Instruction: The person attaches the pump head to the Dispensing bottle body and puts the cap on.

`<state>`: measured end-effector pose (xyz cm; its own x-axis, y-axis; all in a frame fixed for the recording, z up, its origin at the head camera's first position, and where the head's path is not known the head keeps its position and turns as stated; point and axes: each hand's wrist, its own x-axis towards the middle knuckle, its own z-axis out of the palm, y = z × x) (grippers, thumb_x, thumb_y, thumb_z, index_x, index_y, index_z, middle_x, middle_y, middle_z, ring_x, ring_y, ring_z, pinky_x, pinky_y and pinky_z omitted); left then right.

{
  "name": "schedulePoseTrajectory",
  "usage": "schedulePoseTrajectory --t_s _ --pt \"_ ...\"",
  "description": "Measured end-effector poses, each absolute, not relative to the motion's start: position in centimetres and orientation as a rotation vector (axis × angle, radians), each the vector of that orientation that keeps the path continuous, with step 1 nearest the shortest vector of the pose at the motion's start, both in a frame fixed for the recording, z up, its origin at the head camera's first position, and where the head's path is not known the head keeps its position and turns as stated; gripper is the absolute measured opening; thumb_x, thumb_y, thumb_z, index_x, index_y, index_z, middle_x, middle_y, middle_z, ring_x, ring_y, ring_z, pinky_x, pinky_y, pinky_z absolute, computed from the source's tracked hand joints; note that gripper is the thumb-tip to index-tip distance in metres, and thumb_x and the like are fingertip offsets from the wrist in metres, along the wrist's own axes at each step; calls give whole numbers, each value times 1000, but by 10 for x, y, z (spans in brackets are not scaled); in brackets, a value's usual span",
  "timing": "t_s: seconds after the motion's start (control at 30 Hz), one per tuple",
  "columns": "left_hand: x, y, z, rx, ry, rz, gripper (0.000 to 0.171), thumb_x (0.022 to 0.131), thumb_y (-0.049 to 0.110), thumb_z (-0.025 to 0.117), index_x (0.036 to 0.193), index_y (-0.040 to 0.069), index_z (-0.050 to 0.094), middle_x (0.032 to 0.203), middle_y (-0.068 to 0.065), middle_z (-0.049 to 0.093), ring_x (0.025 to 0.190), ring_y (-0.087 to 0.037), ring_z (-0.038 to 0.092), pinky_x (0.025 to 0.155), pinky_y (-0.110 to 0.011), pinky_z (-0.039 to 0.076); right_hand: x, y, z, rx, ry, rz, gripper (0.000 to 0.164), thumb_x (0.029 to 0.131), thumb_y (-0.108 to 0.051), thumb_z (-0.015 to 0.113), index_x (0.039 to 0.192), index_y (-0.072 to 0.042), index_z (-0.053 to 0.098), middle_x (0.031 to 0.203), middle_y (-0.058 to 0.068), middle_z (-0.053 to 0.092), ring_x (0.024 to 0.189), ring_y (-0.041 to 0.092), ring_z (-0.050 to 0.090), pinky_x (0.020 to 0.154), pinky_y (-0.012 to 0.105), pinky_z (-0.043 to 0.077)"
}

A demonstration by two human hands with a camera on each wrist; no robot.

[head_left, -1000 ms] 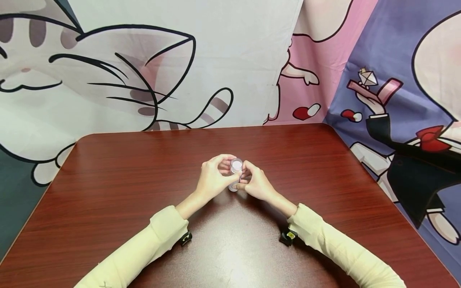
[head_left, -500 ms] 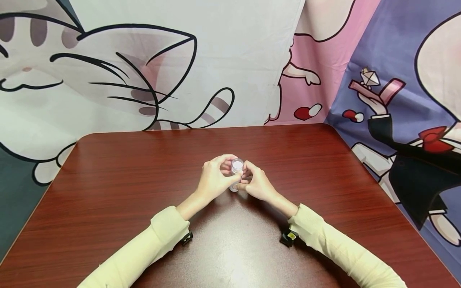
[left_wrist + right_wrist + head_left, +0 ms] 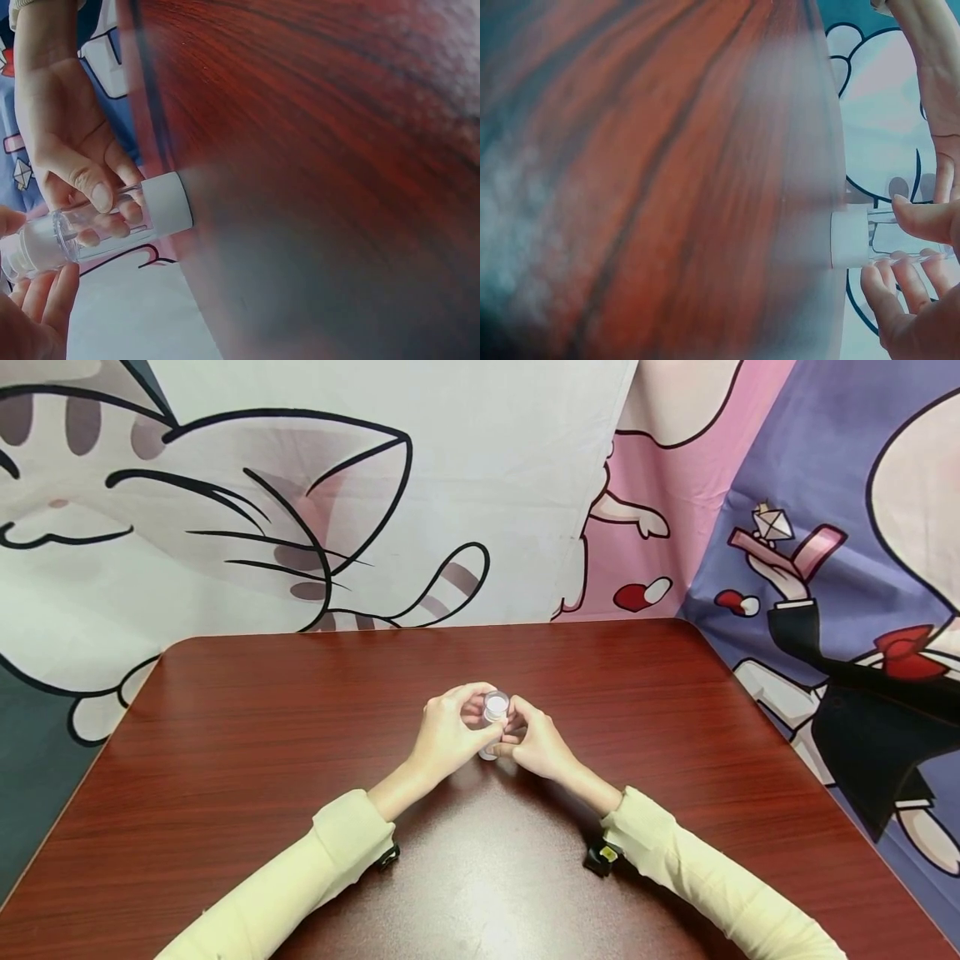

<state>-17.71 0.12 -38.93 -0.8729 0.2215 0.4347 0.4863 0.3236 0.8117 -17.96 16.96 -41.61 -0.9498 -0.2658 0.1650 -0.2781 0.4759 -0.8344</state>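
Note:
A small clear bottle (image 3: 495, 710) with a white base and a white top under a clear cap stands upright on the table, between the two hands. My left hand (image 3: 442, 731) holds it around the upper part, thumb in front and fingers behind. Lower down, my right hand (image 3: 536, 743) grips the clear body between thumb and fingers. In the left wrist view the white base (image 3: 166, 203) meets the tabletop, and the right hand's fingers show through the see-through wall. The right wrist view shows the base (image 3: 849, 238) too, while the bottle's top is out of that frame.
The reddish-brown wooden table (image 3: 300, 693) stretches around both arms, with glare near its front. Behind it hangs a cloth (image 3: 510, 485) printed with cartoon figures. A small black device (image 3: 600, 856) sits beneath the right sleeve, another (image 3: 387, 856) beneath the left.

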Motion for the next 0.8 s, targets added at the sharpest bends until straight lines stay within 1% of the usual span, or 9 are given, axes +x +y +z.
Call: schedulePoseTrajectory --t_s 0.23,0.37,0.6,0.7,0.8 --pt "-177 1 -393 -641 -2348 -1549 38 72 10 81 108 4 67 94 -11 71 83 -19 71 72 -17 58 -180 169 -416 483 -2688 1489 40 66 -2 85 86 -6 50 92 12 66 88 25 68 73 30 61" --pt "-178 0 -393 -639 -2349 -1558 38 72 11 82 107 5 67 93 -11 71 82 -18 71 72 -16 58 -180 169 -417 486 -2695 1497 39 67 -1 84 86 -6 50 92 12 66 89 25 68 75 30 61" --pt "-178 0 -391 -639 -2354 -1570 37 72 11 81 106 6 67 92 -9 71 82 -17 71 72 -16 58 -180 169 -417 498 -2700 1452 39 65 0 84 87 -7 52 89 9 64 88 24 66 77 35 60" --pt "-177 0 -390 -639 -2363 -1572 37 72 11 80 106 6 67 92 -9 71 82 -17 70 72 -16 58 -181 169 -417 493 -2704 1457 40 65 -1 84 87 -7 51 90 10 65 88 24 67 76 33 60" --pt "-178 0 -390 -636 -2375 -1576 37 73 11 81 107 6 67 92 -9 71 82 -17 70 72 -16 57 -181 169 -417 487 -2713 1466 40 66 -2 84 86 -7 50 92 11 65 88 24 67 75 29 60"
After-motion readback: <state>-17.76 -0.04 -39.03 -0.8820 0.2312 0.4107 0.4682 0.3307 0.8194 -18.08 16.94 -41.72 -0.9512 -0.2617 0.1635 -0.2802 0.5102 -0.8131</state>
